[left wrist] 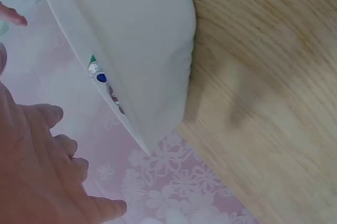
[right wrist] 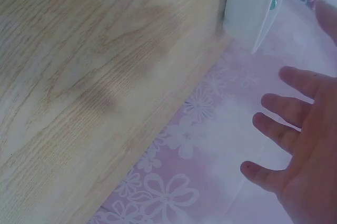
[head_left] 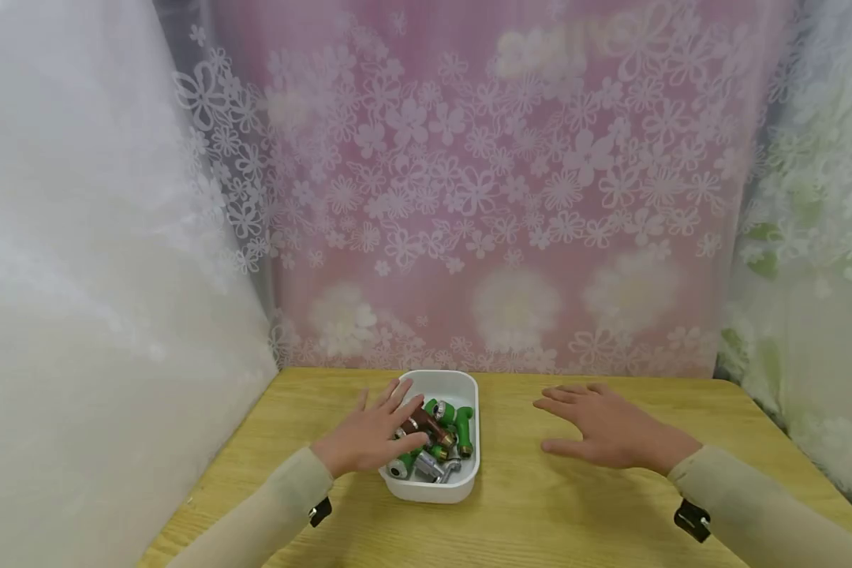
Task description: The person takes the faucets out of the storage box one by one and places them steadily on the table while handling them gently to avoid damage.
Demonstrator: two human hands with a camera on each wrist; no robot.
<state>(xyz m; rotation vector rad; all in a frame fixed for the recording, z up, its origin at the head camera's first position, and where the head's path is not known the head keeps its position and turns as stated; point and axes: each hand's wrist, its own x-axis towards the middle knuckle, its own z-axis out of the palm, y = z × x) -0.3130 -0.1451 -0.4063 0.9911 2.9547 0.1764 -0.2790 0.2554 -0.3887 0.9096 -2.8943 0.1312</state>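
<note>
The work seems to stand at its start or its finish, which these pictures cannot settle: the visible green fittings (head_left: 465, 431), brown fitting (head_left: 435, 428) and silver-grey fittings (head_left: 428, 464) lie together in the white bin (head_left: 431, 495), and neither hand grips a piece. The left hand (head_left: 371, 435) hovers with fingers apart at the bin's left side, perhaps not touching it, while the right hand (head_left: 608, 430), fingers also apart, hangs above the counter (head_left: 539, 525). The bin, round-cornered and upright, stands near the counter's far edge, left of its middle.
</note>
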